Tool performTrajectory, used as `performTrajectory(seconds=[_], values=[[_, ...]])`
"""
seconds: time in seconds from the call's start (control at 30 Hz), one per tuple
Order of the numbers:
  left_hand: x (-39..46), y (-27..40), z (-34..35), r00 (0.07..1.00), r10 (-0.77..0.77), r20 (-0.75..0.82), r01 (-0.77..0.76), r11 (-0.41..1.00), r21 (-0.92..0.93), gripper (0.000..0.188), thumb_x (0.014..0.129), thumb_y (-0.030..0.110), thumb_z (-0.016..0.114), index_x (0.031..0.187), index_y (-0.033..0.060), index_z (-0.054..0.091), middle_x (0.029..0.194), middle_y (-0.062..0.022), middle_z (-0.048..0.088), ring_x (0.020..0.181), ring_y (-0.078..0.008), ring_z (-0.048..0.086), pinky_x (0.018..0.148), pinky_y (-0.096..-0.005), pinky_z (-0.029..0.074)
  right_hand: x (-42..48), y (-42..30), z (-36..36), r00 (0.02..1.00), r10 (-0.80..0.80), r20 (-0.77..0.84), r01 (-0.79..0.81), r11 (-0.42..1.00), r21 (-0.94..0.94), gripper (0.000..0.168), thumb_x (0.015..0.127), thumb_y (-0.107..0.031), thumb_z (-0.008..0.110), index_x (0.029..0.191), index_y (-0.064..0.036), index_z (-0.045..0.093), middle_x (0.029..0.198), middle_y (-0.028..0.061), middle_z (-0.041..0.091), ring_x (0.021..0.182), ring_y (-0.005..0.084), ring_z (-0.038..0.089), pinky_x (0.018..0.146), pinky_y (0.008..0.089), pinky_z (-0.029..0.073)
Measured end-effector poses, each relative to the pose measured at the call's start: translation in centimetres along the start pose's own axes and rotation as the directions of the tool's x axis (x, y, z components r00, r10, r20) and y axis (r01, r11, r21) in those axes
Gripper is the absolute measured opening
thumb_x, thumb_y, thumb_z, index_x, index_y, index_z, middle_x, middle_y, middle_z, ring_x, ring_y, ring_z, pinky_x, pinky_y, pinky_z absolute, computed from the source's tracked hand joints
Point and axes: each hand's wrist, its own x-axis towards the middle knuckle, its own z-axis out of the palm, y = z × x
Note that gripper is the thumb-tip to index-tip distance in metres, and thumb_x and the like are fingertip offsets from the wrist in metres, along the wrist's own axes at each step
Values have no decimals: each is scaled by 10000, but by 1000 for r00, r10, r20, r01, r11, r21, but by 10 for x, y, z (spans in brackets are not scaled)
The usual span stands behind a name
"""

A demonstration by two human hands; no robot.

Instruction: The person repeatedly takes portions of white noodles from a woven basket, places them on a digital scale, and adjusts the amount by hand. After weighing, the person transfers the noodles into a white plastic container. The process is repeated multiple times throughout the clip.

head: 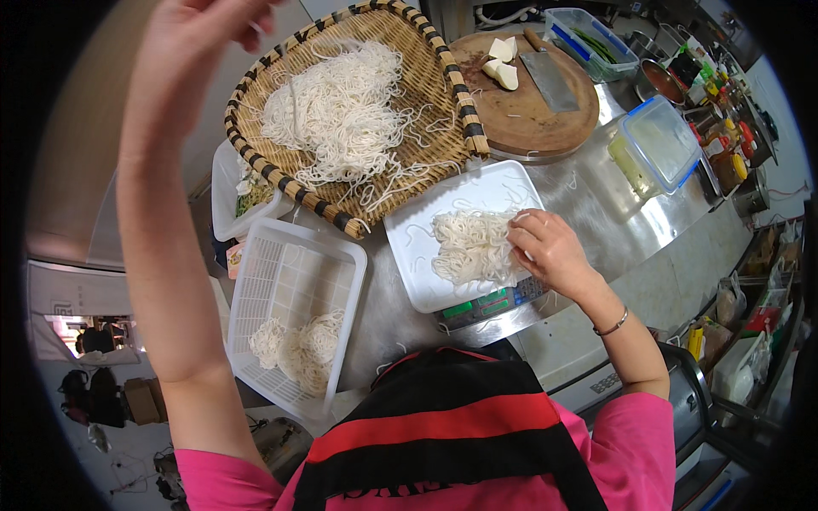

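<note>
White noodles [348, 105] lie heaped in a woven bamboo basket [441, 121] with a black-banded rim. My left hand [220, 22] is raised at the top edge, partly cut off and blurred, above the basket's left side; a thin strand hangs near it, and its grip is unclear. A flat bundle of noodles [476, 246] rests in a white plastic tray [409, 281] on a digital scale [495, 300]. My right hand [546, 249] touches the bundle's right end, fingers curled on the strands. Coiled noodle portions [303, 351] sit in a white perforated plastic basket [255, 281].
Behind the tray, a round wooden chopping board [511, 131] carries a cleaver [551, 82] and white chunks [500, 64]. Lidded plastic containers [661, 144] stand on the steel table at right. A white tub [223, 191] with greens stands left, partly under the bamboo basket.
</note>
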Motion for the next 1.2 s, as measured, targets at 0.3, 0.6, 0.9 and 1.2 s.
performTrajectory(seconds=[0.3, 0.6, 0.9, 1.2], values=[[-56, -120, 73, 724, -620, 301, 410, 739, 535, 855, 781, 16, 533, 1537, 185, 170, 1557, -188, 250, 890, -214, 647, 547, -285, 548, 41, -17, -19, 970, 47, -240, -19, 993, 119, 143, 797, -91, 682, 926, -36, 656, 910, 73, 633, 821, 267, 614, 716, 368, 514], [-143, -36, 146, 857, -263, 443, -32, 831, 555, 516, 819, 181, 624, 1314, 65, 530, 1439, -203, 427, 1266, -360, 484, 1054, -414, 407, 37, -22, 3, 974, 28, 223, -30, 1000, 2, 567, 725, -147, 741, 1258, -105, 552, 1042, 101, 593, 963, 307, 556, 821, 391, 480], [-196, -24, 182, 864, -58, 500, 132, 984, -116, 559, 850, 188, 655, 1356, 25, 482, 1382, -203, 492, 1280, -330, 481, 1063, -374, 384, 76, -33, -59, 988, -142, -67, 146, 988, 47, 185, 745, -212, 744, 842, -69, 680, 921, 79, 607, 850, 272, 560, 724, 375, 494], [-224, -58, 231, 724, -221, 654, 443, 875, -195, 769, 826, 241, 698, 1458, 12, 325, 1446, -194, 430, 1333, -294, 431, 1097, -368, 343, 121, -63, -137, 972, 183, -150, -82, 854, 513, 172, 908, -186, 641, 882, -17, 622, 720, 37, 594, 640, 145, 571, 577, 278, 457]])
